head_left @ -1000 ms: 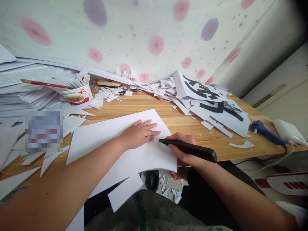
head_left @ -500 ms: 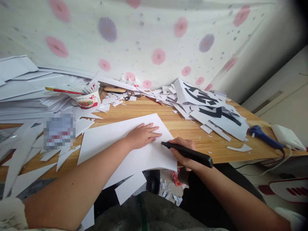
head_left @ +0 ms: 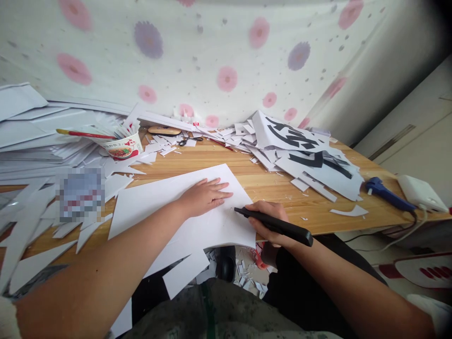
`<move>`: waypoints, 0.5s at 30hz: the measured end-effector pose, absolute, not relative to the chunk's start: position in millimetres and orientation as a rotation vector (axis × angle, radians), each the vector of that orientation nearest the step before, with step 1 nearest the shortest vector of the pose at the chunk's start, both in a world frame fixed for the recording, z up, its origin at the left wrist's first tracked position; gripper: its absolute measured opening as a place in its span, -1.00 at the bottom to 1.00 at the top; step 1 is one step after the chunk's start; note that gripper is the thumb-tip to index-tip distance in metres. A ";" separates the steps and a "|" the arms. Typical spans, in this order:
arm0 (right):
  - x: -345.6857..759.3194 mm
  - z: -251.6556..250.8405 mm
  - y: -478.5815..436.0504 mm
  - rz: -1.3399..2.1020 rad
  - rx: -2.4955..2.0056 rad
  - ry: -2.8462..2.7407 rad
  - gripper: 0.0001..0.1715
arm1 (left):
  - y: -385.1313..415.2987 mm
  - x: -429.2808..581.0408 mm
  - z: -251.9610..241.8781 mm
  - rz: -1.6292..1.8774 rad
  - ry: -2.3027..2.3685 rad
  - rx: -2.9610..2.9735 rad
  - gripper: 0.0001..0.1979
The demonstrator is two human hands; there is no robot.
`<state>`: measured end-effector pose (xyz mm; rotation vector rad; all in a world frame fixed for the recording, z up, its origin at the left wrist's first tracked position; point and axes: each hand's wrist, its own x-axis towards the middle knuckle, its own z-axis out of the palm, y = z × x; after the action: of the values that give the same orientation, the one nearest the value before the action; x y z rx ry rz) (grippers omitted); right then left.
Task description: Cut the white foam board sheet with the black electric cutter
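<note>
A large white foam-board sheet [head_left: 158,207] lies on the table and sticks out over its front edge. My left hand [head_left: 201,197] rests flat on it, fingers spread toward the right. My right hand [head_left: 270,221] grips a black utility knife [head_left: 282,227], its narrow tip pointing left at the sheet's surface, just right of my left fingertips. Whether the tip touches the board is hard to tell. A loose white strip [head_left: 187,273] sits at the sheet's front edge, above my lap.
Left are stacked white boards [head_left: 24,150], offcuts and a paper cup [head_left: 123,146] with a brush. Scissors [head_left: 190,140] lie at the back. Cut pieces with black characters [head_left: 293,136] are piled right, near a blue glue gun [head_left: 388,194] and a white box [head_left: 420,193].
The view has shifted slightly, so most things sit a little farther left. The knife tip is slightly farther right relative to the sheet. My left hand stays flat on the board.
</note>
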<state>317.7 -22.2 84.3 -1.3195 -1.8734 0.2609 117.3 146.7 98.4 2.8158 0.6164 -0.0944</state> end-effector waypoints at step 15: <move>328.0 94.2 -35.7 0.321 -1.279 -1.942 -0.78 | 146.3 118.2 99.3 -0.110 0.635 2.830 -0.59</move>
<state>328.0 -35.7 94.2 -1.2790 -1.9423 0.3212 118.2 146.3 99.3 2.8299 0.6349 -0.1097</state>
